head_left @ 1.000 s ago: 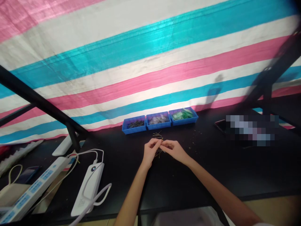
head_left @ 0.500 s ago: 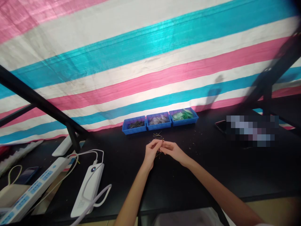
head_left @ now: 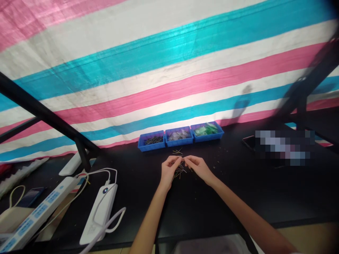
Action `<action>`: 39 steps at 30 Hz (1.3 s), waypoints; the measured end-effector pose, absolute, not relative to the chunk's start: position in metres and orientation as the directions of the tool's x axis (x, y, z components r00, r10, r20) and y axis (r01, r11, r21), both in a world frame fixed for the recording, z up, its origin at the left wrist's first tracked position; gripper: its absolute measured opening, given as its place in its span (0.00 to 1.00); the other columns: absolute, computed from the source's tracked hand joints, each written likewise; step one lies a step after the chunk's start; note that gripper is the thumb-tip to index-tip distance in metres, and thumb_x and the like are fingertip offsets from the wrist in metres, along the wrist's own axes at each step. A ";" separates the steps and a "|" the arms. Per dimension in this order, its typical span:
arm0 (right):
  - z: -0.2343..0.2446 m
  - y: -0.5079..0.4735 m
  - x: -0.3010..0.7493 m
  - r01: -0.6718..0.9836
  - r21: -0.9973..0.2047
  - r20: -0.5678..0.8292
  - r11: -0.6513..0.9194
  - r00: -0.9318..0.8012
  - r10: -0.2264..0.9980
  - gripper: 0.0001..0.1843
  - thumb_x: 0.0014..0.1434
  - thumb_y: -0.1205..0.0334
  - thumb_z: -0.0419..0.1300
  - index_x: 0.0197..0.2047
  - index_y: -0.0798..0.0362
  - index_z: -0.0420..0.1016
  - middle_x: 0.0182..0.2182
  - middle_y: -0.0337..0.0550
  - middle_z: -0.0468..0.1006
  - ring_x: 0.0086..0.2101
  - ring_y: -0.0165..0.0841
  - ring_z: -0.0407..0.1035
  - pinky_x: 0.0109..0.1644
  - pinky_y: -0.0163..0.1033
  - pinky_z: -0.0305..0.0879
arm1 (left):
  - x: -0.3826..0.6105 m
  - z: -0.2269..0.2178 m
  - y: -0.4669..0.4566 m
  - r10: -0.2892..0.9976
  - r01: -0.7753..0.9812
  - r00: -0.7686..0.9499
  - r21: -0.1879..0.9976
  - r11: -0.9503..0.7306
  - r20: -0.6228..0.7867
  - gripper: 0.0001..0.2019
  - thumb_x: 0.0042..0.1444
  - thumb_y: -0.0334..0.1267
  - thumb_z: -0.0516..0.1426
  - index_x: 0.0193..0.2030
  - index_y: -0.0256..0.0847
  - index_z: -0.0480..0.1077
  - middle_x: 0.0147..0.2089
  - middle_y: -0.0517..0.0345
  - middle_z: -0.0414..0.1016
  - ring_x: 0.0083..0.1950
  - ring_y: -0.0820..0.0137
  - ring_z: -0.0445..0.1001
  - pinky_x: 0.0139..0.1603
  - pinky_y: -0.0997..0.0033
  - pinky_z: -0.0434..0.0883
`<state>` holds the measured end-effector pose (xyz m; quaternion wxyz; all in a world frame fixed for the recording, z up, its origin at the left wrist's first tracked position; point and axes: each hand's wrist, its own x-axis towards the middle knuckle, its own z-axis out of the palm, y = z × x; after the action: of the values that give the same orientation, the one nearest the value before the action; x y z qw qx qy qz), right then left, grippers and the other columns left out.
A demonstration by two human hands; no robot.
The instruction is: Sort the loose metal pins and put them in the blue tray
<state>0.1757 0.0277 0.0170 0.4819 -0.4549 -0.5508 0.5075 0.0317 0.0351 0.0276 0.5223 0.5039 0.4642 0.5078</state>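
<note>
My left hand (head_left: 168,171) and my right hand (head_left: 198,168) meet above the black table (head_left: 132,201), fingertips pinched close together. Something small seems to sit between the fingertips, too small to make out. Under and between the hands lies a loose pile of thin metal pins or screws (head_left: 180,171). A few more thin pieces (head_left: 177,152) lie just beyond the fingers. Behind them stand a blue bin with dark thin pieces (head_left: 154,140), a blue bin with clear plastic bits (head_left: 179,134), and a blue bin with green packets (head_left: 206,129).
A white power bank (head_left: 99,215) with cables lies to the left, beside a long power strip (head_left: 39,211). A phone (head_left: 248,141) rests at the right near a blurred patch. Black frame bars (head_left: 45,113) slant at both sides. A striped sheet (head_left: 159,88) hangs behind.
My hands have drawn slightly apart, the right one a little to the right, uncovering more of the pile beneath. The bins have stayed put.
</note>
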 end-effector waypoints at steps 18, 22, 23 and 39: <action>0.005 0.032 0.174 0.065 -0.989 0.135 0.132 0.039 0.990 0.14 0.50 0.52 0.60 0.32 0.55 0.73 0.26 0.42 0.75 0.27 0.31 0.68 0.31 0.35 0.65 | 0.035 0.019 0.035 0.956 0.220 0.226 0.946 -0.238 0.188 0.08 0.46 0.41 0.60 0.30 0.39 0.75 0.32 0.55 0.69 0.28 0.75 0.66 0.24 0.76 0.61; 0.002 0.035 0.177 0.081 -0.989 0.131 0.124 0.078 0.988 0.15 0.51 0.51 0.58 0.31 0.56 0.73 0.28 0.44 0.75 0.27 0.31 0.68 0.31 0.35 0.64 | 0.030 0.018 0.038 0.964 0.193 0.186 0.955 -0.223 0.188 0.09 0.47 0.41 0.59 0.31 0.38 0.75 0.34 0.55 0.70 0.30 0.74 0.68 0.29 0.75 0.65; 0.002 0.035 0.177 0.102 -0.987 0.130 0.123 0.070 0.989 0.15 0.51 0.51 0.58 0.31 0.56 0.73 0.27 0.43 0.75 0.27 0.31 0.68 0.31 0.35 0.64 | 0.028 0.018 0.039 0.970 0.180 0.162 0.961 -0.211 0.183 0.09 0.47 0.41 0.59 0.32 0.38 0.74 0.34 0.55 0.71 0.31 0.74 0.68 0.30 0.75 0.65; 0.005 0.027 0.185 0.670 -0.695 0.237 0.260 -0.128 0.963 0.07 0.49 0.59 0.60 0.34 0.48 0.75 0.26 0.35 0.73 0.24 0.26 0.64 0.29 0.32 0.54 | -0.030 0.029 0.109 0.851 0.380 -0.383 0.901 -0.208 0.358 0.19 0.45 0.49 0.59 0.39 0.36 0.74 0.28 0.56 0.73 0.27 0.71 0.70 0.31 0.71 0.67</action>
<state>0.1850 0.0273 0.0046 0.3368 -0.5680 -0.7189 0.2173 -0.0302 0.1092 0.0295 0.2029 0.5168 0.5957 0.5804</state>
